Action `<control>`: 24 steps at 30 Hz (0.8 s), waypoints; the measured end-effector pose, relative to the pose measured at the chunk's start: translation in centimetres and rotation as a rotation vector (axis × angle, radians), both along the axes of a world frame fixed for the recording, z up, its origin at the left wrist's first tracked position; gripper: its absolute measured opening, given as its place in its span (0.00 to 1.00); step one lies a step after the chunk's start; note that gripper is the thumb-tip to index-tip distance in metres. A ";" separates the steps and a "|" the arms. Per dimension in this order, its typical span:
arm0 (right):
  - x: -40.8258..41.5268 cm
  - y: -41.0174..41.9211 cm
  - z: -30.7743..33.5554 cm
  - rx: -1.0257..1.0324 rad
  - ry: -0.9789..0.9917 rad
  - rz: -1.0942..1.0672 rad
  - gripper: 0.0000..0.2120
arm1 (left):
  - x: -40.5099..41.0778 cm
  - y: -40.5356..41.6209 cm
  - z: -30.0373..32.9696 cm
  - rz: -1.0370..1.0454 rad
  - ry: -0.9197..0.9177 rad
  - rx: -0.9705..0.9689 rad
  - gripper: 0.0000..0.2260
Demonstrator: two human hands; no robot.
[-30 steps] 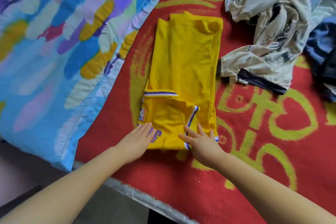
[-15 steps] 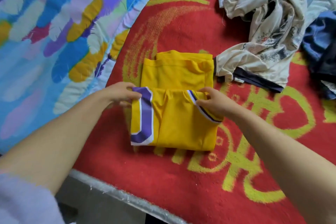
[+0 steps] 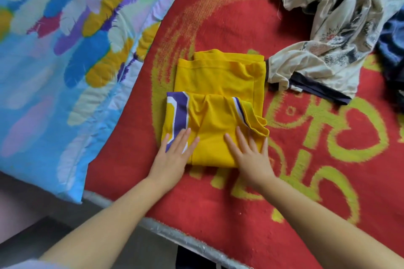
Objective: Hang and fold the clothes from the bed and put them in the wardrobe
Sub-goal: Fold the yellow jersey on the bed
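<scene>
Fingers of my left hand and right hand lie straight and flat, pressing the near edge of the folded yellow jersey, gripping nothing. It lies under my palms on the red blanket. Beyond my right fingertips sits a crumpled cream garment, touching the jersey's far corner. Left of my left hand lies a bright patterned quilt.

Jersey yellow, purple-white trim — blanket red, yellow-green motifs.

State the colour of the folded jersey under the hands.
Yellow jersey with purple-and-white trim; head view.
</scene>
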State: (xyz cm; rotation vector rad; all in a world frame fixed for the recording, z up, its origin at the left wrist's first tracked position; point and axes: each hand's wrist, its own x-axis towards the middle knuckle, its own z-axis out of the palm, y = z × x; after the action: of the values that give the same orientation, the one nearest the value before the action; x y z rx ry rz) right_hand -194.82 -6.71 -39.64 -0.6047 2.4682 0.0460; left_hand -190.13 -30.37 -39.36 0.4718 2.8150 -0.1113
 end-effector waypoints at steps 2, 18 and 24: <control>-1.3 0.4 -0.1 -0.012 -0.008 0.029 0.43 | -1.6 -1.0 0.3 0.000 0.008 -0.038 0.26; -2.4 3.0 10.0 0.113 -0.785 0.152 0.17 | -0.9 -0.8 7.6 0.099 -1.108 0.221 0.12; -14.6 1.9 12.6 -0.011 -0.519 -0.025 0.06 | -11.8 -4.7 10.0 0.609 -1.087 0.674 0.10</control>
State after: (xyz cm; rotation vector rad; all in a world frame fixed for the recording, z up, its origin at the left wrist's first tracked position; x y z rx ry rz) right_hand -209.47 -4.77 -27.06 -0.5136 1.9726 -0.1204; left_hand -201.95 -35.03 -29.34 -0.2014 1.7190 0.9308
